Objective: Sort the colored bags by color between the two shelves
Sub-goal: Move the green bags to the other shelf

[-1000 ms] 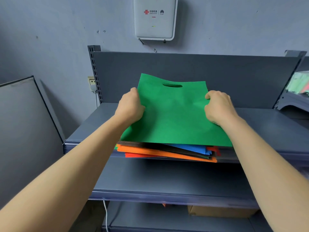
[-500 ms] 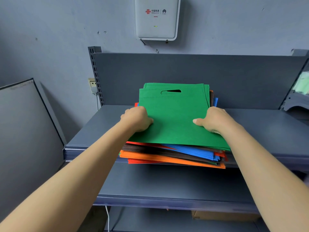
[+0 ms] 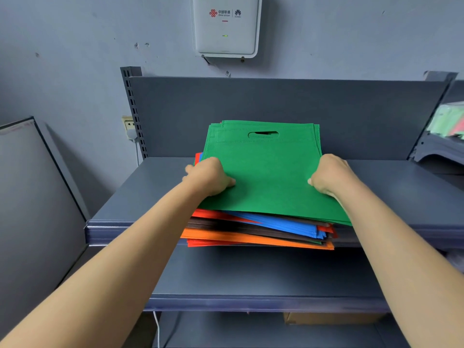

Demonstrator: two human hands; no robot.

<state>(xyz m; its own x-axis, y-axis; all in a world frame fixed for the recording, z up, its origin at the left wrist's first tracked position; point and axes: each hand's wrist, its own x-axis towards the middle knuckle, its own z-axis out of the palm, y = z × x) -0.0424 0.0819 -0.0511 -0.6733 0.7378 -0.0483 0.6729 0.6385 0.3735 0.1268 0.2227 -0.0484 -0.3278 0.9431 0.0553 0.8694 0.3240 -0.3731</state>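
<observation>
Head view, centre: left hand (image 3: 209,175) and right hand (image 3: 329,175) pinch the green bag (image 3: 268,169), now lowered flat onto the mixed stack (image 3: 251,233); sorting looks barely begun.

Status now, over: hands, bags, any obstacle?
Left hand and right hand both grip green bags. Mixed stack beneath, overhanging shelf edge. No obstacle seen.
</observation>
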